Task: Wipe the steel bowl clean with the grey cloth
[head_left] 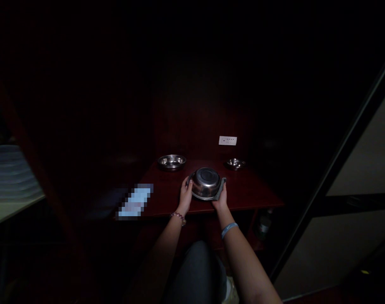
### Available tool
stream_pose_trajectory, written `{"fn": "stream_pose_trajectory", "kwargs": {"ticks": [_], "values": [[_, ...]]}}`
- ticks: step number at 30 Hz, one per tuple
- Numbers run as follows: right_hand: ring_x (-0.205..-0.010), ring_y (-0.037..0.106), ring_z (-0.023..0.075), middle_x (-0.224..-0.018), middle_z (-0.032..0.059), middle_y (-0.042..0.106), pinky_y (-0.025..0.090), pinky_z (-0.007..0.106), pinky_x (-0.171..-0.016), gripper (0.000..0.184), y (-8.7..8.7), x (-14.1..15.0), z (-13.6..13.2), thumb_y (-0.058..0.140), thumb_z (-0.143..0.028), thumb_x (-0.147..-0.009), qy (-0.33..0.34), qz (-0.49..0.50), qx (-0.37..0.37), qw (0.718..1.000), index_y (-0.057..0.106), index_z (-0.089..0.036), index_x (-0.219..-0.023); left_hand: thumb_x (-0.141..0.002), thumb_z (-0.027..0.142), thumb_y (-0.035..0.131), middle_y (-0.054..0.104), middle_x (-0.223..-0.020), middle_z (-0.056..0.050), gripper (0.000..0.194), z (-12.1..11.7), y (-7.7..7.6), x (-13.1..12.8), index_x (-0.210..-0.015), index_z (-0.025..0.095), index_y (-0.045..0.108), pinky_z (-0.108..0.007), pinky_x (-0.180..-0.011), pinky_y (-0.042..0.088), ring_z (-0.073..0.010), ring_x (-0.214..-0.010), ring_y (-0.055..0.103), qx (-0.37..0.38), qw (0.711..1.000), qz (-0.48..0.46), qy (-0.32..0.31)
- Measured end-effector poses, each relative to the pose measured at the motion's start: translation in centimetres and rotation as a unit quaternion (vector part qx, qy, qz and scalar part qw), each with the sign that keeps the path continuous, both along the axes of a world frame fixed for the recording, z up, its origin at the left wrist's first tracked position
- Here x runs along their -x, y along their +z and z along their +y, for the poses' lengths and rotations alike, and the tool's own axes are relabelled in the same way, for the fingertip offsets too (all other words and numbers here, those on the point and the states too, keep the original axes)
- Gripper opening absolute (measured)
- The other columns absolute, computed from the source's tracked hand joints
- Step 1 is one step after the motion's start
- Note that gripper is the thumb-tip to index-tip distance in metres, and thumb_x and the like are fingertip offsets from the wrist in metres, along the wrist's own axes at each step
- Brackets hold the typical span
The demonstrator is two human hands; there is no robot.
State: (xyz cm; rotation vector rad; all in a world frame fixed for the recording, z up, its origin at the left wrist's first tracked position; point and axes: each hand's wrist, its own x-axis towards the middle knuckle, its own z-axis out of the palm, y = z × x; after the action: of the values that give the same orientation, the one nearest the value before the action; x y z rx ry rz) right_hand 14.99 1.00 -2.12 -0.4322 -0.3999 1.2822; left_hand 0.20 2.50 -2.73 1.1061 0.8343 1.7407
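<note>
Between my two hands is a shiny metal bowl [206, 182], turned so that its underside faces up toward me. My left hand [186, 195] grips its left rim. On the right side, my right hand [222, 197] is closed on the bowl's edge with a dark grey cloth [222, 188] between palm and metal. Beyond them on the dark red tabletop [167, 198], a wide metal bowl [172, 162] stands upright at the back left. A smaller metal bowl [235, 164] is at the back right.
A white power socket [227, 140] is on the back panel. A pixelated, bright flat object [135, 202] lies at the table's left. Below the right edge stands a bottle [264, 223]. Stacked pale items [13, 173] sit at far left. Surroundings are very dark.
</note>
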Motion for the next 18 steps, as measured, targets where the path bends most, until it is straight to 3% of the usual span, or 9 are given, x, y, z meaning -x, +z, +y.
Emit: {"fn": "stream_pose_trajectory", "kwargs": {"ticks": [8,18], "values": [[-0.109,0.076,0.0205,-0.106,0.0029,0.083,0.052,0.044,-0.112,0.051,0.07,0.02,-0.01,0.035,-0.052,-0.104,0.0,-0.005,0.005,1.0,0.077,-0.023,-0.102,-0.094,0.038,0.067,0.061,-0.149,-0.013,0.043,0.41,-0.39,-0.01,-0.133,0.021,0.061,-0.043,-0.122,0.037,-0.0255,-0.142,0.054,0.004,1.0,-0.016,-0.01],[-0.113,0.074,0.0206,-0.112,0.0029,0.081,0.052,0.045,-0.111,0.056,-0.57,-0.08,0.49,0.03,-0.059,-0.104,-0.025,-0.015,0.017,0.999,0.075,-0.025,-0.107,-0.096,0.039,0.063,0.068,-0.136,-0.012,0.039,0.29,-0.51,0.18,-0.131,0.021,0.058,-0.044,-0.114,0.046,-0.0241,-0.128,0.063,0.068,0.997,-0.012,-0.028]]}}
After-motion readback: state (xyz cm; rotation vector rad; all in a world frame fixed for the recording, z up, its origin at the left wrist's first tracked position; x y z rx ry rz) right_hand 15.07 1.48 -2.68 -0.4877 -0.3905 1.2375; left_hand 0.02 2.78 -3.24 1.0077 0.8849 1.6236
